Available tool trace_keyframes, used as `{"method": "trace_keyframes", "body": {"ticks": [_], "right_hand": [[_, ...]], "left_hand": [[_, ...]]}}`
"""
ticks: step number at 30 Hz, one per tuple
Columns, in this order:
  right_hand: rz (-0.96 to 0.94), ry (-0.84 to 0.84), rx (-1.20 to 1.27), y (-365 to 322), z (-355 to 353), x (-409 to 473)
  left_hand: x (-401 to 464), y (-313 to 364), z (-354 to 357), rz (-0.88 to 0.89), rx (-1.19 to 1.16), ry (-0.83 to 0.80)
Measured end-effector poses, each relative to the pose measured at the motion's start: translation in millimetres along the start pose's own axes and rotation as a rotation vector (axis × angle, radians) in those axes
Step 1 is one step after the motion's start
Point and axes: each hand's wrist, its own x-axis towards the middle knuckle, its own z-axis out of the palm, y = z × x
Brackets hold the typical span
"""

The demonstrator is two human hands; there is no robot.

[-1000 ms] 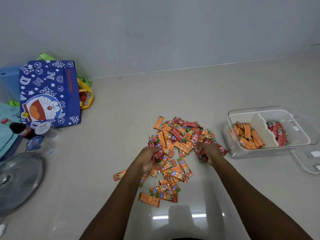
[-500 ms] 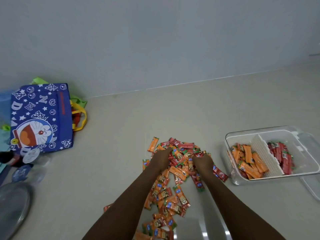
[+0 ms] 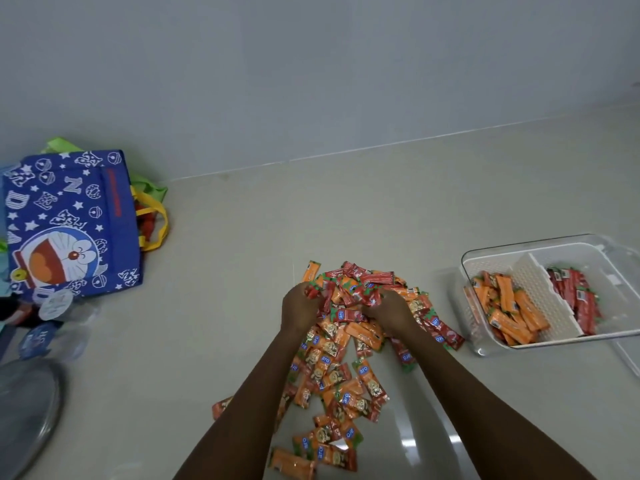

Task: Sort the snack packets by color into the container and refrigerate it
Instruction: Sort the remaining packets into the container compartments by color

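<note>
Fingers of our left hand [image 3: 298,308] and right hand [image 3: 388,311] curl down into the far end of the snack packets [image 3: 346,327], seemingly gathering red ones, though we cannot tell how many each holds. We should lift only one colour per handful, shaking off orange strays. Packets lie under and around our fingertips; the container [image 3: 540,345] sits well right, orange left of its divider, red right.

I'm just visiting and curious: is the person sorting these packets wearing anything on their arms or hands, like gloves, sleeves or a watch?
Nothing shows. The left hand and right hand are bare, without gloves or visible rings. Both forearms are uncovered to the bottom edge of the picture: no sleeves, watch, bracelets or markings in view.
</note>
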Motion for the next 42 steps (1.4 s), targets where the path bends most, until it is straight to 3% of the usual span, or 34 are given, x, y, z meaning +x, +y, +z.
{"method": "trace_keyframes", "body": {"ticks": [4,8,11,15,18,23,29,33,38,42], "right_hand": [[-0.187,-0.057,-0.328,-17,25,-7],[-0.220,-0.035,-0.386,-15,32,-14],[-0.112,-0.018,-0.152,-22,22,-25],[0.123,-0.135,0.465,-20,-18,-53],[0.117,-0.185,0.807,-16,-62,-85],[0.035,-0.073,0.991,4,-145,-127],[0.068,0.146,0.974,57,-247,-130],[0.178,0.278,0.765,95,-296,-104],[0.243,0.219,0.265,119,-319,-67],[0.293,0.134,0.067,125,-326,-55]], "left_hand": [[-16,-20,-20,-0.155,-0.293,-0.013],[-36,-29,-31,-0.228,-0.509,-0.032],[-50,-26,-34,-0.292,-0.695,-0.091],[-65,4,-31,-0.305,-0.846,-0.159],[-72,38,-21,-0.267,-0.923,-0.210],[-89,117,19,-0.137,-0.944,-0.297],[-112,214,89,-0.064,-0.877,-0.416],[-121,260,139,-0.086,-0.834,-0.450],[-123,285,187,-0.178,-0.760,-0.419],[-121,299,209,-0.227,-0.694,-0.384]]}}
